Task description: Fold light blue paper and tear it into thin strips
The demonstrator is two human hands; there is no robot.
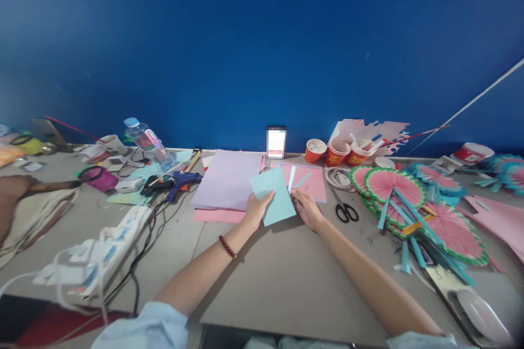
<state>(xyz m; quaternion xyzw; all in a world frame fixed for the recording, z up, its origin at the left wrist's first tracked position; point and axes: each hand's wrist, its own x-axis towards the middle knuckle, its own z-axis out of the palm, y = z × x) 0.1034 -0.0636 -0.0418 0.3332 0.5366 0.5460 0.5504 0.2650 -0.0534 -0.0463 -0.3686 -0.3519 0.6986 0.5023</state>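
A sheet of light teal paper [275, 193] is tilted above the table, pinched at its left edge by my left hand [257, 208], thumb on top. My right hand [308, 210] is just right of that sheet, its fingers curled together at the lower end of a narrow pale blue paper strip [292, 177]. Another teal strip [303, 180] lies on a pink sheet [316, 182] behind my right hand. Beyond my left hand is a stack of lilac paper [229, 177], with pink paper [216, 216] showing under its front edge.
Black-handled scissors [347, 212] and several pink-and-green paper fans [395, 185] lie to the right. Red paper cups [338, 152] and a phone [277, 143] stand along the blue wall. Leftward are a blue glue gun [180, 182], a bottle [149, 142], a power strip [114, 251] and another person's arm [14, 202].
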